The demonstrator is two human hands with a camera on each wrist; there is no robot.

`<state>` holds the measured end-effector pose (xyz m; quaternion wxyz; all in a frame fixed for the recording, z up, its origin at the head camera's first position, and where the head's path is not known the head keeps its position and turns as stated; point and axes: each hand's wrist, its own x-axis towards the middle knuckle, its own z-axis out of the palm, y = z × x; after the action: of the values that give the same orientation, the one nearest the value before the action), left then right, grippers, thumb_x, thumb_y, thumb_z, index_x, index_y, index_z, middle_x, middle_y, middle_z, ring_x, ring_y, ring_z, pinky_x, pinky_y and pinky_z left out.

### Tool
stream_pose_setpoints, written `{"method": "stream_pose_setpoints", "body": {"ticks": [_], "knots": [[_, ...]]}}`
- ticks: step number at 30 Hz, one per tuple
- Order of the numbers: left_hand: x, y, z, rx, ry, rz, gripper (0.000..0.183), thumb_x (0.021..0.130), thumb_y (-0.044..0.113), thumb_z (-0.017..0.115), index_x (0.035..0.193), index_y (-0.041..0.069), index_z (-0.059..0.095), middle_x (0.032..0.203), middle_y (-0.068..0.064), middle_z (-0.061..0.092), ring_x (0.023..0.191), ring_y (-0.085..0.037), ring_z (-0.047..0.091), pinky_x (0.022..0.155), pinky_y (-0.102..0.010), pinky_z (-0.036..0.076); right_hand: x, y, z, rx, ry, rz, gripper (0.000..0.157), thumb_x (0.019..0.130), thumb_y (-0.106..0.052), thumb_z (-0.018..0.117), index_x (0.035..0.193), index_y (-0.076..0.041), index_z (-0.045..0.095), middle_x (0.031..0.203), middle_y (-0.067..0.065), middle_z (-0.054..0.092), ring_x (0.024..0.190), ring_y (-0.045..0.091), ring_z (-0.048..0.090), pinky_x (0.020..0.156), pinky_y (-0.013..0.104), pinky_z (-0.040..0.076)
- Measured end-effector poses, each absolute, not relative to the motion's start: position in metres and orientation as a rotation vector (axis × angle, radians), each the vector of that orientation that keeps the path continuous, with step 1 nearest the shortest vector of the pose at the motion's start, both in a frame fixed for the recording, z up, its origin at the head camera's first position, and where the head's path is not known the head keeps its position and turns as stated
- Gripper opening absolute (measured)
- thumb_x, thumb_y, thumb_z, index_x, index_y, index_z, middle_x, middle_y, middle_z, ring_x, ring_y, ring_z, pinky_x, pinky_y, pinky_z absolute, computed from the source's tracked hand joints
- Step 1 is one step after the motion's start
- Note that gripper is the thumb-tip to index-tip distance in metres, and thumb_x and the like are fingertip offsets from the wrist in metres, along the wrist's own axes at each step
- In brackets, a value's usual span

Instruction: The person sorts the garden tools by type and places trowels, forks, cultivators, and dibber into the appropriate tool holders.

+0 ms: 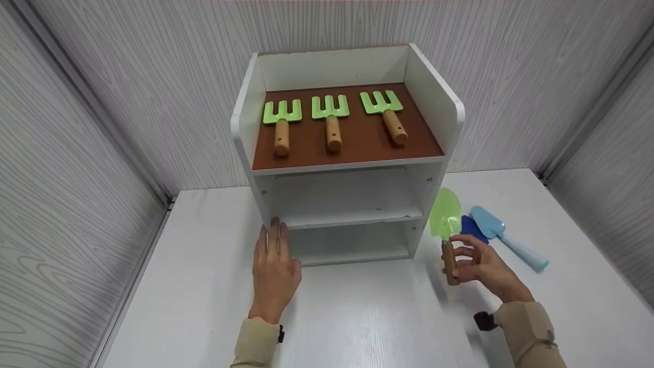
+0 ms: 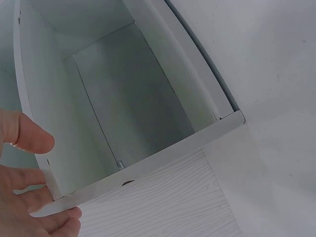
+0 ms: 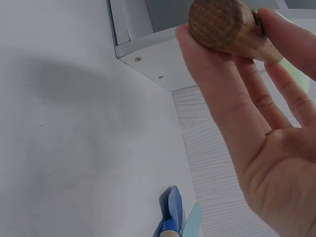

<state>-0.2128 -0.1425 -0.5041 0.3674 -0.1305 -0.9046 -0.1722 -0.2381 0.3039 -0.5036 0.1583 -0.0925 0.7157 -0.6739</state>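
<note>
A small white shelf unit [image 1: 434, 92] stands against the back wall. My left hand [image 1: 275, 276] touches the front edge of its left side panel, fingers extended; in the left wrist view the fingertips lie on both sides of that panel. My right hand [image 1: 485, 266] pinches the wooden handle of a green trowel [image 1: 446, 213] between thumb and fingers, just right of the unit. The trowel's blade points toward the back, and the handle end [image 3: 215, 24] faces the right wrist camera. Three green hand forks [image 1: 331, 110] with wooden handles lie side by side on the brown top shelf.
On the white table [image 1: 352, 317], right of the unit, lies a light blue trowel [image 1: 521, 250]. Beside it is a dark blue tool [image 1: 474, 231], partly hidden behind the green trowel and right hand. Wood-grain white panels [image 1: 153, 76] enclose the table at the back and sides.
</note>
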Motion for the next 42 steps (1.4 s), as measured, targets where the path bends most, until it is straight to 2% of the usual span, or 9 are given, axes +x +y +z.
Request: {"method": "stream_pose_setpoints", "body": {"ticks": [6, 10, 16, 23, 30, 36, 42], "knots": [[-0.213, -0.143, -0.505, -0.334, -2.324, -0.457, 0.067, 0.080, -0.004, 0.067, 0.142, -0.017, 0.044, 0.148, -0.032, 0.044, 0.131, -0.055, 0.043, 0.108, -0.060, 0.039, -0.237, 0.304, -0.503, -0.294, 2.049, -1.945, 0.065, 0.082, 0.011, 0.071, 0.138, -0.012, 0.047, 0.117, 0.014, 0.065, 0.101, 0.036, 0.071, 0.079, 0.046, 0.060], [-0.213, -0.142, -0.503, -0.337, -2.314, -0.439, 0.067, 0.078, -0.006, 0.067, 0.141, -0.017, 0.045, 0.146, -0.032, 0.046, 0.130, -0.054, 0.045, 0.106, -0.059, 0.041, -0.236, 0.305, -0.505, -0.379, 2.032, -1.978, 0.064, 0.082, 0.014, 0.070, 0.138, -0.010, 0.048, 0.116, 0.015, 0.067, 0.100, 0.033, 0.072, 0.079, 0.044, 0.060], [-0.214, -0.142, -0.501, -0.337, -2.317, -0.423, 0.067, 0.078, -0.006, 0.066, 0.141, -0.017, 0.045, 0.145, -0.032, 0.046, 0.129, -0.054, 0.045, 0.106, -0.059, 0.041, -0.236, 0.305, -0.507, -0.465, 1.992, -2.009, 0.064, 0.082, 0.017, 0.067, 0.136, -0.014, 0.052, 0.115, 0.014, 0.070, 0.100, 0.032, 0.072, 0.078, 0.044, 0.061], [-0.214, -0.142, -0.501, -0.337, -2.321, -0.410, 0.067, 0.079, -0.005, 0.067, 0.141, -0.017, 0.045, 0.145, -0.032, 0.046, 0.129, -0.055, 0.045, 0.107, -0.058, 0.041, -0.237, 0.302, -0.506, -0.528, 1.978, -2.024, 0.066, 0.082, 0.019, 0.067, 0.136, -0.017, 0.054, 0.119, 0.020, 0.068, 0.101, 0.032, 0.072, 0.078, 0.042, 0.061], [-0.215, -0.142, -0.502, -0.337, -2.323, -0.432, 0.068, 0.078, -0.006, 0.067, 0.141, -0.017, 0.044, 0.146, -0.032, 0.045, 0.129, -0.055, 0.045, 0.107, -0.059, 0.040, -0.239, 0.298, -0.501, -0.584, 1.953, -2.050, 0.066, 0.081, 0.021, 0.066, 0.136, -0.013, 0.053, 0.117, 0.017, 0.069, 0.100, 0.039, 0.071, 0.081, 0.048, 0.060], [-0.214, -0.142, -0.503, -0.328, -2.340, -0.444, 0.067, 0.079, -0.006, 0.065, 0.142, -0.017, 0.044, 0.147, -0.031, 0.044, 0.131, -0.054, 0.044, 0.107, -0.059, 0.039, -0.240, 0.293, -0.497, -0.649, 1.952, -2.024, 0.064, 0.082, 0.018, 0.068, 0.136, -0.013, 0.053, 0.117, 0.015, 0.069, 0.100, 0.036, 0.072, 0.082, 0.047, 0.060], [-0.213, -0.142, -0.502, -0.332, -2.345, -0.434, 0.067, 0.079, -0.006, 0.065, 0.141, -0.018, 0.044, 0.146, -0.033, 0.044, 0.131, -0.055, 0.043, 0.108, -0.059, 0.039, -0.242, 0.291, -0.499, -0.777, 1.889, -2.040, 0.067, 0.081, 0.022, 0.065, 0.139, -0.008, 0.052, 0.115, 0.015, 0.070, 0.098, 0.035, 0.072, 0.081, 0.043, 0.060]]}}
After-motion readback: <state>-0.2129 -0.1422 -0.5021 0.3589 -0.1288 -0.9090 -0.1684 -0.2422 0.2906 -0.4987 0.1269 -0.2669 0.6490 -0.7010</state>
